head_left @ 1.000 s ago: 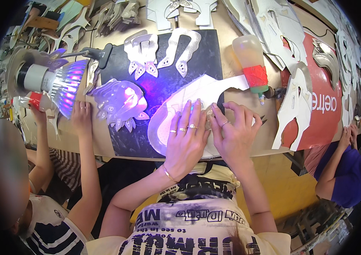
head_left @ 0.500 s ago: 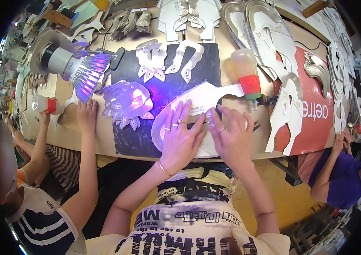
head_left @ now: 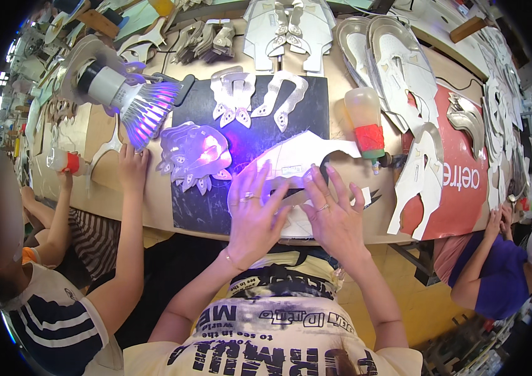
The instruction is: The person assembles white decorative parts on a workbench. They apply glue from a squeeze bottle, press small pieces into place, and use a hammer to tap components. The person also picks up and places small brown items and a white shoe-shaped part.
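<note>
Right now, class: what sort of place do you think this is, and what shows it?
Probably a shoe-making workshop: stacks of white cut shoe-upper pieces crowd the long workbench, both hands press a white upper panel, and a squeeze bottle with red band stands nearby.

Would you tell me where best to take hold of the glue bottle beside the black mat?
Probably around the red band of the glue bottle, coming from the right hand's side: it lies nozzle toward the table edge, and that side looks clear.
</note>
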Available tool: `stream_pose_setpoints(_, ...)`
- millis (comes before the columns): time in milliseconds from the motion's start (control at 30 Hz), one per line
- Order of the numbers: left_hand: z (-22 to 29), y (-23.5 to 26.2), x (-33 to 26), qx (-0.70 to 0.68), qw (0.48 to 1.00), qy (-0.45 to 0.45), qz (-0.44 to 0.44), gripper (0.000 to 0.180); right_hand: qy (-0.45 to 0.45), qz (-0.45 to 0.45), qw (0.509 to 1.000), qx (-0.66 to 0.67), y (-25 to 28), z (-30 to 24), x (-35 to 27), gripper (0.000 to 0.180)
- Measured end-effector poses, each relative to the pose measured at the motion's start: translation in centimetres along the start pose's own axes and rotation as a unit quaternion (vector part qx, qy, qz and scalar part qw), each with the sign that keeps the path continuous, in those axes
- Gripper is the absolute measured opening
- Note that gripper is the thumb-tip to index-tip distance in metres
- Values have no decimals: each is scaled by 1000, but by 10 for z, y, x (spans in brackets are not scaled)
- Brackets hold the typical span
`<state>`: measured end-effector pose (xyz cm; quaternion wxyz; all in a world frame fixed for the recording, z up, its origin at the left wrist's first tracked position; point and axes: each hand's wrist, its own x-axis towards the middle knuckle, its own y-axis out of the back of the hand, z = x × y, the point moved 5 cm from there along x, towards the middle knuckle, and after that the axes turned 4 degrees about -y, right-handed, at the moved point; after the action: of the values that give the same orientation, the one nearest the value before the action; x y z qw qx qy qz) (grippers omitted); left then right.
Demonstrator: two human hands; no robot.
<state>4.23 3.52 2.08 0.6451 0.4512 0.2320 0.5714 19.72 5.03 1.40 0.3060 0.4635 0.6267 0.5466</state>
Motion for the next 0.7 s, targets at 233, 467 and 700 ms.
stream_pose_setpoints(233, -24, 20, -28, 12, 995, 92, 32, 45, -23, -50, 996, 73, -1, 0, 17, 52)
stream_pose_setpoints(467, -16, 8, -31, -2, 994, 110, -2, 51, -22, 14, 999, -36, 2, -8, 13, 43)
stream_pose_setpoints(700, -16, 1, -27, 7, 991, 124, 41, 60, -35, 50, 992, 113, 4, -5, 26, 31)
